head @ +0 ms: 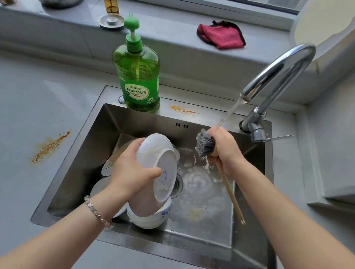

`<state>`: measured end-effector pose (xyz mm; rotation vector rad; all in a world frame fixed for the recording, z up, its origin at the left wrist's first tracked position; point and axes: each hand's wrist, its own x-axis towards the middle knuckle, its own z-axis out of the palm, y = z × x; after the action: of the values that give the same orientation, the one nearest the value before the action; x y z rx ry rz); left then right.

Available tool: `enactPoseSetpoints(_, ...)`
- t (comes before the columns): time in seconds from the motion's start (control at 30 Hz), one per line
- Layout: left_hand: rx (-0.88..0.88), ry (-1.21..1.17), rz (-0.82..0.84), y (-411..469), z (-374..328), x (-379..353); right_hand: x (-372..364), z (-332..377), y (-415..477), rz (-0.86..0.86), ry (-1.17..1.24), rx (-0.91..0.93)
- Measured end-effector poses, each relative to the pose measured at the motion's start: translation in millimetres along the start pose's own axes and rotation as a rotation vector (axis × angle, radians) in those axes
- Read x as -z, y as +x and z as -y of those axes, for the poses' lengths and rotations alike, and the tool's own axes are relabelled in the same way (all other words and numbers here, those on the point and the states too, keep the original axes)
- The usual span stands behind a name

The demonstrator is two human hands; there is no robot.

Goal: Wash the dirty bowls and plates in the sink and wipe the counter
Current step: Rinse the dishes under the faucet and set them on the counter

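Bowl (158, 163), white, is tilted on edge above the left half of the sink (246, 240). The left hand (131, 171) grips it, thumb on the near face and fingers curled behind, and food bits stick near its lower edge. A second bowl (152, 219) sits on the sink floor right under it, with more white dishes (106, 166) stacked behind the left hand. The right hand (225, 150) is fisted round a brush (204, 143) just below the bristles, under the faucet (284, 69) stream. The sink's right half holds foamy water and has open room. A soap bottle (139, 75) stands on the back rim. The counter (21, 107) has orange stains (49, 147) on the left and at the front edge.
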<state>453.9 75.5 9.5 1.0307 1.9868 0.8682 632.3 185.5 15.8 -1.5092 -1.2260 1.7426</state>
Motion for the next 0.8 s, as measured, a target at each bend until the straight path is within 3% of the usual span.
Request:
enactPoseSetpoints(0.27,-0.004,0.007,-0.004,-1,-1,-1,-1,2,4,-0.107,-0.078,0.084)
enactPoseSetpoints(0.5,-0.016,0.007,-0.001,-1,0,-4,10,1,-1,0.213,-0.396,-0.021)
enactPoseSetpoints(0.63,-0.013,-0.001,0.019,-5,3,-7,31,-24,-8,0.162,-0.753,-0.119)
enactPoseSetpoints(0.7,-0.008,-0.007,0.037,-8,5,-10,40,-37,-18,0.055,-0.933,0.006)
enactPoseSetpoints(0.8,-0.002,-0.012,0.048,-14,5,-17,48,-58,-31,-0.164,-0.947,0.298)
